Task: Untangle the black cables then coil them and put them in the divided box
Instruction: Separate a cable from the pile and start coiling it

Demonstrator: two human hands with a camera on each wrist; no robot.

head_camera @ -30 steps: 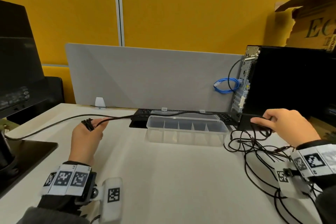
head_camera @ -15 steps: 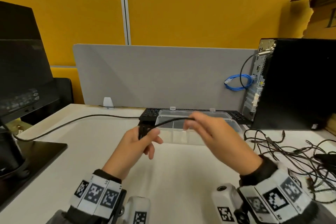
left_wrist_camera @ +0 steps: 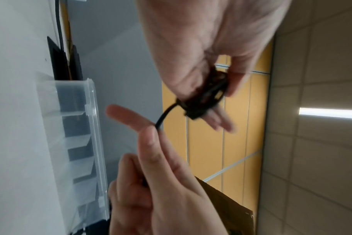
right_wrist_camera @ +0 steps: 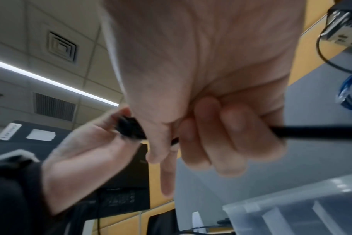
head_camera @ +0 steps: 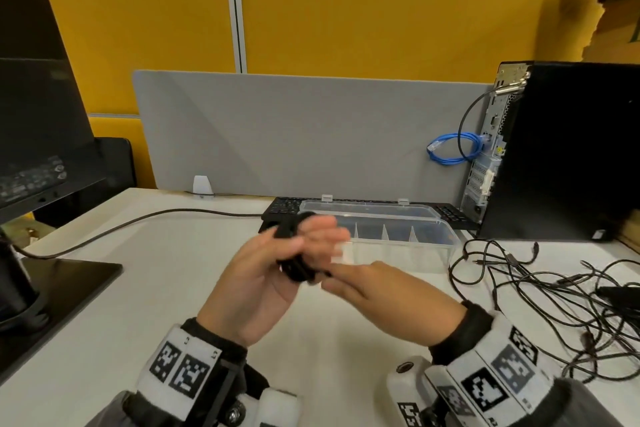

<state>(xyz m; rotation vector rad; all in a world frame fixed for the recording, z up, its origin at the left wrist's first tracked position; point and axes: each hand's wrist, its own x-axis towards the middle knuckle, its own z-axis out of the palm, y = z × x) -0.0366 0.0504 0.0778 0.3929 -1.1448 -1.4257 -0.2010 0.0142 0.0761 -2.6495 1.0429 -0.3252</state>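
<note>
A: Since half a second ago both hands have closed together in front of the chest. The right hand (head_camera: 377, 284) has dropped from above the coil to just below and right of it. Taut span between the hands is gone.

B: Largest first. Where is the divided box (head_camera: 398, 246)?

A: Directly beyond both hands, lid open. Long axis runs left to right across the desk (head_camera: 173, 288), compartments side by side. Its left end sits behind the left hand's fingertips; the rest stretches away past the right hand.

B: Remaining tangle (head_camera: 554, 288)?

A: Right of the right hand, loose on the desk, well apart from the coil.

B: Left hand (head_camera: 263, 274)?

A: Raised, palm toward the right hand. Coiled black cable (head_camera: 296, 260) is wound round its fingers; thumb pins it.

B: Right hand, state?

A: Fingers curled round the free tail of that cable (left_wrist_camera: 161, 119), per both wrist views. Tail is short, running straight from coil to right fingers.

B: Judgement?

A: Last wraps in hand. Left hand is nearer the box's left-end compartment; drop likely goes straight forward. Risk: coil springing loose on release.
</note>
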